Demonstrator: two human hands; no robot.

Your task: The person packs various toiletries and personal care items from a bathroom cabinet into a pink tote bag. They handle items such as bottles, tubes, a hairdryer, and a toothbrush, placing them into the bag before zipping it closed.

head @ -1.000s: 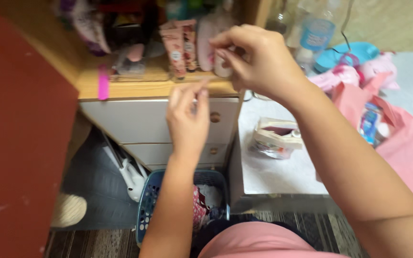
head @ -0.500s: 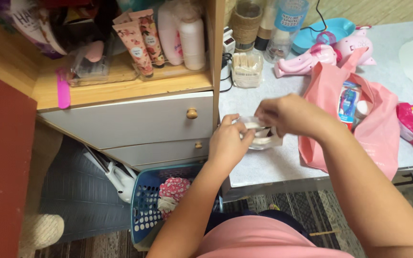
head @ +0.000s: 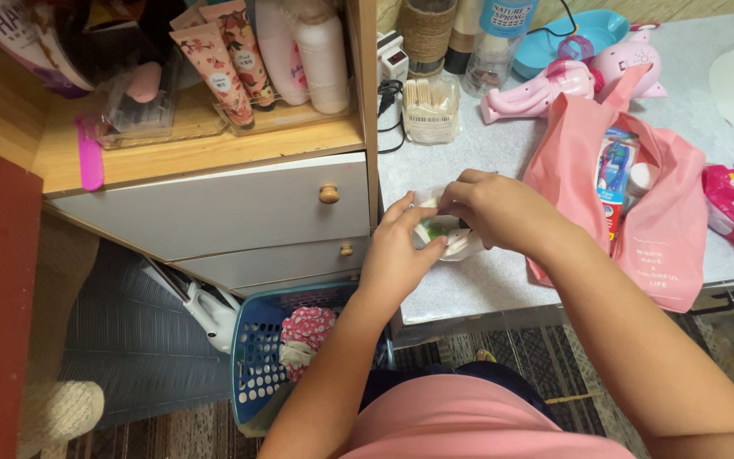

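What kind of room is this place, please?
Probably a bedroom or dressing corner at home: a wooden shelf holds lotion bottles, a laundry basket stands on the floor, and both hands handle a small clear pouch on the table.

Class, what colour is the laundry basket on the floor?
Blue, best seen in the head view: basket.

On my left, a wooden shelf (head: 206,153) carries pink floral tubes (head: 214,59), pale lotion bottles (head: 320,55) and a clear tray; a pink nail file (head: 89,161) lies at its left edge. Below it are two white drawers (head: 214,208) with round knobs. A blue laundry basket (head: 256,357) stands on the floor near me. On the grey tabletop (head: 486,289), to my right, lies a pink tote bag (head: 647,212), with a cotton swab box (head: 431,109) and pink toys (head: 554,81) farther back.
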